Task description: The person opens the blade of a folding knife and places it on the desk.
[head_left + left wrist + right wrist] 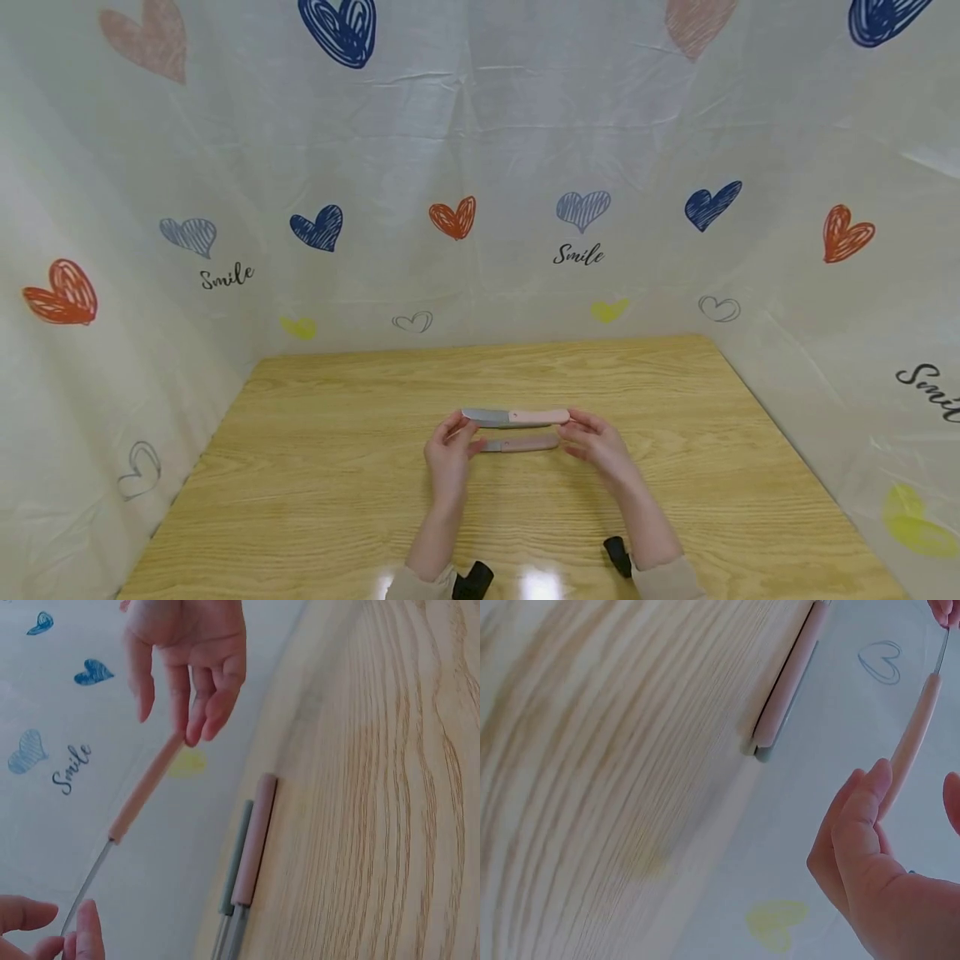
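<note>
A knife (538, 416) with a pink handle is held up lengthwise between both hands, above the table. My left hand (448, 450) pinches its metal blade near the tip, and the left wrist view shows those fingers (90, 930) at the lower left. At the handle's end, my right hand (600, 446) touches it with extended fingers, the thumb apart from it in the right wrist view. Below lie a second pink-handled knife (528, 443) and, close beside it, one with a green handle (237, 859). Their blade ends are out of the left wrist view.
The wood-grain table (315, 467) is enclosed at the back and sides by a white curtain (510, 167) printed with hearts and "Smile". Black wrist devices (472, 581) sit at both cuffs.
</note>
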A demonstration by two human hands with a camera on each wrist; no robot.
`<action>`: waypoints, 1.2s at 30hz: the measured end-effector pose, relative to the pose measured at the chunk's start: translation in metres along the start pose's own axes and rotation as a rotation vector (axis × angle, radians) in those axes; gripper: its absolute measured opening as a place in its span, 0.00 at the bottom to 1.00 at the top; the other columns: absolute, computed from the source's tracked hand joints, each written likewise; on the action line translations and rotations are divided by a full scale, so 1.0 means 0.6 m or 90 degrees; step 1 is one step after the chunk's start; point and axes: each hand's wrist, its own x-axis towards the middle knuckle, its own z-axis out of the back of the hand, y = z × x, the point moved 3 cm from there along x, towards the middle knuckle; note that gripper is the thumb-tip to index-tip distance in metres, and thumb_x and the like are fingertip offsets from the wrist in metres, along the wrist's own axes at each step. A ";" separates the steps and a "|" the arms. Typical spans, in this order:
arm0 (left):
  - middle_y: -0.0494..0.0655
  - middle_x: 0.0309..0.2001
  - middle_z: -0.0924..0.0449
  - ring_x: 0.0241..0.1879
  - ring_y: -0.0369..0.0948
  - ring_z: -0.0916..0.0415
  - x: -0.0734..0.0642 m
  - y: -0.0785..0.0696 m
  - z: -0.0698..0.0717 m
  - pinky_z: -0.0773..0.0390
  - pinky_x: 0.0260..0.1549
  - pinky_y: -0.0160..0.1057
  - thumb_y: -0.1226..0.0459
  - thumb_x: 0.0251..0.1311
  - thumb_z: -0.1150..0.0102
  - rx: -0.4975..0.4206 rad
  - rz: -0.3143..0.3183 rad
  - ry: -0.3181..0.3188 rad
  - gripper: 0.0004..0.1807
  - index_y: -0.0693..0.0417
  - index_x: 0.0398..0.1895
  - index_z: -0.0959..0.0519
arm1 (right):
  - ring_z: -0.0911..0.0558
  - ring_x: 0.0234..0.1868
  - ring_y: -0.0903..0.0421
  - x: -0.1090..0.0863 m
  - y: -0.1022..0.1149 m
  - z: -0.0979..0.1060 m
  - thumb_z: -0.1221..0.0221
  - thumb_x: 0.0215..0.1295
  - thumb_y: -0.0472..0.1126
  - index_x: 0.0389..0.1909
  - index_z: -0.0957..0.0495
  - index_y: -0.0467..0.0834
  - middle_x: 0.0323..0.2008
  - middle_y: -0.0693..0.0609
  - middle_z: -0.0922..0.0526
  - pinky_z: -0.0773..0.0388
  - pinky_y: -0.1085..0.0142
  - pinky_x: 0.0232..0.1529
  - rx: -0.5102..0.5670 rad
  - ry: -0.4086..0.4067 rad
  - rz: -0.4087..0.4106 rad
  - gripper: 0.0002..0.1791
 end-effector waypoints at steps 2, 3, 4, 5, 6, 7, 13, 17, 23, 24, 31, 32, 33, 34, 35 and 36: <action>0.61 0.48 0.27 0.39 0.44 0.22 0.001 0.000 0.007 0.15 0.38 0.37 0.75 0.63 0.45 0.030 0.018 0.027 0.22 0.79 0.59 0.31 | 0.23 0.52 0.49 0.000 -0.001 0.005 0.44 0.68 0.33 0.68 0.40 0.28 0.55 0.36 0.28 0.24 0.51 0.58 -0.013 0.016 -0.001 0.30; 0.63 0.49 0.27 0.40 0.44 0.21 0.002 0.000 0.012 0.16 0.40 0.38 0.75 0.63 0.45 0.046 0.025 0.042 0.22 0.79 0.59 0.31 | 0.23 0.53 0.48 -0.001 0.000 0.008 0.44 0.69 0.33 0.68 0.40 0.28 0.56 0.35 0.29 0.24 0.51 0.59 -0.021 0.023 -0.002 0.30; 0.65 0.50 0.27 0.40 0.44 0.21 0.003 0.000 0.016 0.16 0.41 0.38 0.75 0.63 0.44 0.065 0.029 0.056 0.23 0.79 0.59 0.31 | 0.24 0.54 0.46 -0.001 0.000 0.010 0.45 0.69 0.33 0.68 0.40 0.28 0.56 0.35 0.29 0.24 0.51 0.59 -0.025 0.029 -0.004 0.30; 0.66 0.50 0.26 0.40 0.43 0.21 0.004 -0.001 0.020 0.16 0.42 0.39 0.74 0.63 0.44 0.085 0.035 0.070 0.23 0.79 0.59 0.31 | 0.24 0.54 0.46 -0.002 0.000 0.012 0.45 0.69 0.33 0.68 0.40 0.27 0.56 0.34 0.29 0.25 0.51 0.59 -0.030 0.036 -0.004 0.30; 0.66 0.51 0.27 0.41 0.43 0.22 0.005 -0.002 0.025 0.16 0.43 0.39 0.74 0.63 0.44 0.107 0.042 0.084 0.23 0.79 0.60 0.31 | 0.24 0.54 0.45 -0.002 0.001 0.014 0.45 0.68 0.32 0.68 0.40 0.27 0.55 0.34 0.29 0.24 0.51 0.59 -0.036 0.042 -0.005 0.30; 0.66 0.52 0.26 0.42 0.43 0.22 0.006 -0.003 0.029 0.16 0.44 0.39 0.73 0.63 0.45 0.128 0.044 0.099 0.23 0.79 0.60 0.31 | 0.24 0.55 0.44 -0.003 0.000 0.015 0.44 0.68 0.32 0.67 0.40 0.26 0.55 0.34 0.28 0.24 0.52 0.58 -0.043 0.051 -0.005 0.30; 0.70 0.52 0.25 0.43 0.43 0.22 0.012 -0.008 0.050 0.17 0.44 0.45 0.73 0.63 0.44 0.215 0.040 0.157 0.25 0.80 0.60 0.32 | 0.22 0.53 0.46 -0.010 -0.005 0.012 0.40 0.65 0.36 0.67 0.40 0.24 0.56 0.32 0.28 0.21 0.55 0.54 -0.108 0.102 -0.014 0.34; 0.70 0.50 0.24 0.41 0.41 0.22 0.010 -0.007 0.064 0.16 0.43 0.44 0.73 0.62 0.43 0.249 0.051 0.183 0.25 0.81 0.59 0.32 | 0.22 0.53 0.46 -0.015 -0.012 0.010 0.39 0.64 0.37 0.66 0.41 0.23 0.58 0.30 0.29 0.21 0.55 0.53 -0.151 0.134 -0.020 0.36; 0.73 0.49 0.24 0.44 0.46 0.20 0.008 -0.002 0.088 0.17 0.44 0.43 0.75 0.60 0.44 0.277 0.058 0.243 0.25 0.84 0.59 0.33 | 0.22 0.54 0.43 -0.017 -0.017 0.011 0.39 0.65 0.37 0.65 0.42 0.20 0.57 0.28 0.28 0.20 0.53 0.53 -0.184 0.194 -0.016 0.36; 0.73 0.49 0.24 0.44 0.46 0.19 0.009 -0.001 0.091 0.17 0.45 0.43 0.75 0.60 0.43 0.280 0.060 0.251 0.25 0.84 0.59 0.33 | 0.22 0.53 0.44 -0.017 -0.018 0.012 0.39 0.65 0.37 0.65 0.42 0.19 0.57 0.28 0.28 0.20 0.53 0.53 -0.188 0.202 -0.016 0.36; 0.73 0.49 0.23 0.44 0.45 0.19 0.010 0.006 0.103 0.17 0.45 0.45 0.75 0.59 0.42 0.308 0.074 0.279 0.26 0.86 0.58 0.34 | 0.20 0.47 0.52 -0.017 -0.028 0.014 0.37 0.63 0.38 0.63 0.40 0.19 0.53 0.34 0.23 0.19 0.58 0.48 -0.211 0.228 -0.033 0.37; 0.73 0.49 0.23 0.44 0.45 0.19 0.010 0.007 0.103 0.17 0.45 0.45 0.74 0.59 0.42 0.316 0.074 0.282 0.26 0.86 0.58 0.34 | 0.20 0.46 0.53 -0.017 -0.030 0.015 0.37 0.63 0.38 0.63 0.39 0.19 0.52 0.35 0.22 0.19 0.59 0.47 -0.217 0.228 -0.033 0.37; 0.72 0.49 0.23 0.44 0.45 0.20 0.010 0.008 0.104 0.17 0.44 0.45 0.74 0.59 0.41 0.325 0.075 0.286 0.26 0.86 0.58 0.33 | 0.20 0.46 0.53 -0.017 -0.031 0.015 0.37 0.63 0.38 0.63 0.39 0.19 0.51 0.36 0.22 0.20 0.59 0.47 -0.221 0.228 -0.035 0.36; 0.72 0.49 0.23 0.44 0.45 0.20 0.010 0.009 0.105 0.17 0.44 0.44 0.74 0.59 0.41 0.333 0.077 0.290 0.26 0.86 0.58 0.33 | 0.20 0.46 0.53 -0.017 -0.033 0.016 0.37 0.63 0.38 0.63 0.39 0.19 0.51 0.37 0.21 0.20 0.59 0.47 -0.225 0.228 -0.036 0.36; 0.72 0.49 0.23 0.44 0.46 0.20 0.010 0.010 0.105 0.17 0.44 0.44 0.74 0.59 0.41 0.339 0.079 0.294 0.27 0.86 0.58 0.33 | 0.20 0.46 0.53 -0.017 -0.034 0.017 0.37 0.62 0.38 0.63 0.39 0.19 0.51 0.38 0.21 0.20 0.59 0.47 -0.227 0.227 -0.039 0.36; 0.72 0.48 0.23 0.44 0.46 0.20 0.010 0.011 0.106 0.17 0.43 0.44 0.74 0.59 0.41 0.343 0.081 0.296 0.27 0.86 0.57 0.33 | 0.20 0.46 0.53 -0.017 -0.036 0.018 0.37 0.62 0.38 0.62 0.39 0.19 0.51 0.38 0.22 0.20 0.59 0.47 -0.231 0.229 -0.041 0.36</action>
